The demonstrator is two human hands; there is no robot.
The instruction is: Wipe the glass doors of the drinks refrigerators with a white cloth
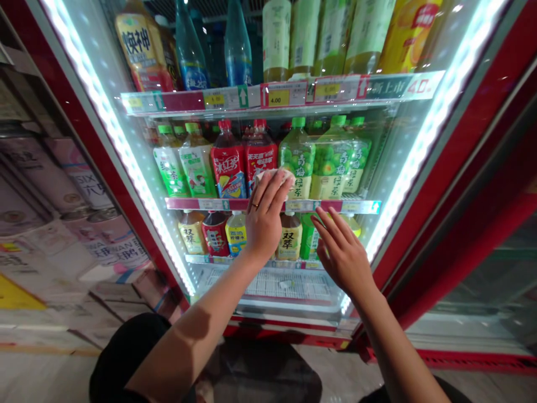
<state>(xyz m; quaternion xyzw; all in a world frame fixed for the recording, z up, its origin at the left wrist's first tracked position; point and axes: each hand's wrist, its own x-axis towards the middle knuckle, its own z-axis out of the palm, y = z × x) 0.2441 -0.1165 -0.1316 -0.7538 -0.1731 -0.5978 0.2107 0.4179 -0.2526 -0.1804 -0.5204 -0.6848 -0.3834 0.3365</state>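
Observation:
A lit drinks cooler with a glass front fills the view. My left hand [267, 215], with a ring on one finger, is raised in front of the middle shelf, its fingers over a pale crumpled cloth [288, 176]. Behind the cloth are a red bottle [259, 151] and a green tea bottle [297, 157]. To the right, my right hand [344, 249] is held up with fingers spread and nothing in it, just below the middle shelf's price strip [354, 207]. Lower bottles, one with a beige label [288, 238], show between the hands.
Tall bottles stand above the upper price strip [302, 94]. A wire rack [289, 282] lies at the cooler's bottom. Stacked pink cartons [37, 168] are at the left, the red door frame [474, 151] at the right. A dark shape [264, 369] is on the floor.

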